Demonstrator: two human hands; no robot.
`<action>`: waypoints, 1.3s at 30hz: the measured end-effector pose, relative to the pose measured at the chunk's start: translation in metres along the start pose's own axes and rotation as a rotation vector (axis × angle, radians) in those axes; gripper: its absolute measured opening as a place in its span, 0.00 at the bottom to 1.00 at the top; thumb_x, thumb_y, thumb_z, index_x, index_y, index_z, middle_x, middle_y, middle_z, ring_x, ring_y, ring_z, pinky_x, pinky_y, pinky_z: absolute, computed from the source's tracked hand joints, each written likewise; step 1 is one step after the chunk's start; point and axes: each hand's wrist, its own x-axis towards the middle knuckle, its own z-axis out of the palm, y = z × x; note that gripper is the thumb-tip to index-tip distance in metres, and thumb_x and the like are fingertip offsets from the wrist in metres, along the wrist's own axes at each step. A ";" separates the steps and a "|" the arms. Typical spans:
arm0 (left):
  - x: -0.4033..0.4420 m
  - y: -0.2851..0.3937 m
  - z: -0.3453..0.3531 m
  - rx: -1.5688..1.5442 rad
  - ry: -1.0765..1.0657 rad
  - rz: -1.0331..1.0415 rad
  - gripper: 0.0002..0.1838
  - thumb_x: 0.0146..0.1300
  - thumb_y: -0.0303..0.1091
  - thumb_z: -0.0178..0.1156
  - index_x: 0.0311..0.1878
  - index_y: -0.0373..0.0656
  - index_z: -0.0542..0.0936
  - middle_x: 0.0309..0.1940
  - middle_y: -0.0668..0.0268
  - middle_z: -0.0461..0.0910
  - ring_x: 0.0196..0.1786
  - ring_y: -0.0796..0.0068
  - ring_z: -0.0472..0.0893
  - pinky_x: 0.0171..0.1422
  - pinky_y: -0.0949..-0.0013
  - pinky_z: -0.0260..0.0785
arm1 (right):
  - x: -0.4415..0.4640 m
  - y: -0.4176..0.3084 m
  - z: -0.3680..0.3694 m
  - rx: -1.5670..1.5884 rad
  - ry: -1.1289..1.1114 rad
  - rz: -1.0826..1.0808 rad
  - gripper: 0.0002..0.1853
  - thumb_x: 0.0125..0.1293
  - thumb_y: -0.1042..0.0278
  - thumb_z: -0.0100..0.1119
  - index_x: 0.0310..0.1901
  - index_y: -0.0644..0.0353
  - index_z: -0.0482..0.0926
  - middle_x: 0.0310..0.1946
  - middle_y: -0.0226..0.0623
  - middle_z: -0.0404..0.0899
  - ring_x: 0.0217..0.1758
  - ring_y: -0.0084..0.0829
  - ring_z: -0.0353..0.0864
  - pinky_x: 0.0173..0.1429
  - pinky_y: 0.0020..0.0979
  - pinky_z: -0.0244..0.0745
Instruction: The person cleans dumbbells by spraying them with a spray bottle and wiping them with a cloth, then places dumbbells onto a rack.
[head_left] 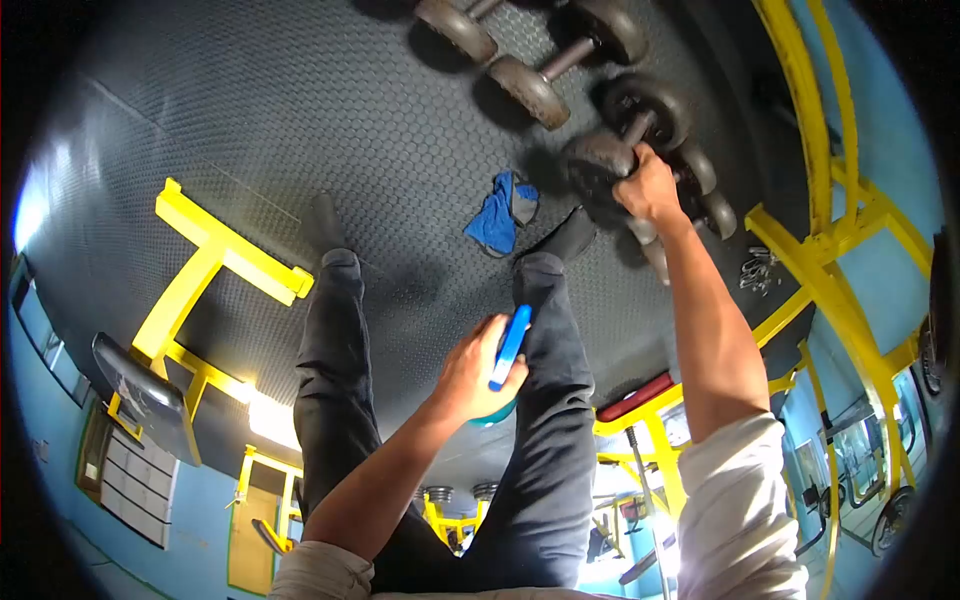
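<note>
With the left hand [478, 368], holds a blue oblong thing [511, 347] in a closed grip, between the thumb and the bent fingers, in front of the inner edge of the right trouser leg [545, 430]. Sees just below this hand a curved teal thing [495, 414], mostly hidden, and cannot tell its kind. Has the right hand [650, 187] much farther out, with the arm extended and the fingers bent, among several worn dumbbells on the floor [400, 150]. Touches there, or nearly touches, the short handle of a dark dumbbell [597, 157] with large round heads. Cannot tell the exact closure of this right hand, nor say for certain which handle to count as gripped, because of the hand covering this part. Finds beside it, farther from the body, another dumbbell [566, 60], lying at a similar slant, and smaller round heads [716, 214] on the other side. Notices a blue and grey cloth [497, 215] crumpled on the dark textured floor, near the tip of the right foot [565, 236] and apart from both hands. Sees also a yellow frame [215, 240] to the left, and to the right a small metal heap [760, 270], close to more yellow bars [825, 265].
</note>
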 end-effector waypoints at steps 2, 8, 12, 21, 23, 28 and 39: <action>-0.019 -0.005 -0.009 -0.056 0.077 0.082 0.23 0.53 0.30 0.60 0.54 0.41 0.72 0.42 0.50 0.77 0.44 0.45 0.80 0.48 0.51 0.73 | -0.016 -0.018 -0.032 -0.020 -0.161 0.026 0.27 0.37 0.71 0.65 0.45 0.67 0.76 0.39 0.57 0.82 0.49 0.49 0.82 0.51 0.39 0.77; -0.070 -0.016 -0.037 -0.111 0.155 -0.070 0.22 0.53 0.29 0.61 0.53 0.38 0.74 0.44 0.50 0.79 0.47 0.46 0.80 0.52 0.54 0.73 | -0.099 -0.063 -0.009 0.262 -0.415 0.039 0.31 0.34 0.70 0.67 0.47 0.67 0.78 0.33 0.47 0.83 0.40 0.39 0.83 0.46 0.33 0.77; -0.073 -0.020 -0.058 -0.122 0.180 -0.059 0.22 0.52 0.30 0.60 0.52 0.38 0.74 0.41 0.51 0.77 0.44 0.46 0.79 0.50 0.53 0.72 | -0.117 -0.115 0.020 0.433 -0.522 0.187 0.26 0.35 0.74 0.65 0.44 0.69 0.78 0.29 0.41 0.82 0.33 0.32 0.81 0.39 0.30 0.76; -0.046 -0.083 -0.086 -0.134 0.360 -0.071 0.23 0.51 0.30 0.60 0.53 0.40 0.74 0.43 0.51 0.78 0.45 0.45 0.79 0.51 0.52 0.72 | -0.102 -0.199 0.121 0.949 -0.267 0.201 0.20 0.35 0.89 0.58 0.36 0.66 0.73 0.23 0.37 0.76 0.21 0.30 0.75 0.25 0.30 0.71; -0.047 -0.083 -0.091 -0.124 0.336 -0.093 0.23 0.51 0.30 0.60 0.53 0.40 0.74 0.43 0.51 0.78 0.45 0.46 0.80 0.50 0.52 0.72 | -0.080 -0.201 0.134 1.029 -0.248 0.178 0.19 0.37 0.90 0.57 0.35 0.65 0.73 0.21 0.35 0.75 0.20 0.29 0.73 0.25 0.29 0.70; -0.045 -0.064 -0.112 -0.192 0.225 -0.136 0.22 0.53 0.29 0.61 0.54 0.38 0.74 0.43 0.51 0.79 0.46 0.47 0.81 0.51 0.56 0.73 | -0.053 -0.177 0.125 1.205 -0.334 0.235 0.22 0.34 0.87 0.57 0.38 0.64 0.75 0.28 0.32 0.77 0.26 0.28 0.74 0.30 0.27 0.70; -0.038 -0.062 -0.095 0.006 0.001 -0.189 0.25 0.53 0.30 0.60 0.57 0.40 0.71 0.47 0.50 0.77 0.48 0.45 0.80 0.53 0.52 0.72 | -0.044 -0.080 0.130 1.547 -0.539 0.259 0.35 0.42 0.82 0.57 0.59 0.54 0.74 0.49 0.38 0.81 0.52 0.36 0.78 0.60 0.36 0.70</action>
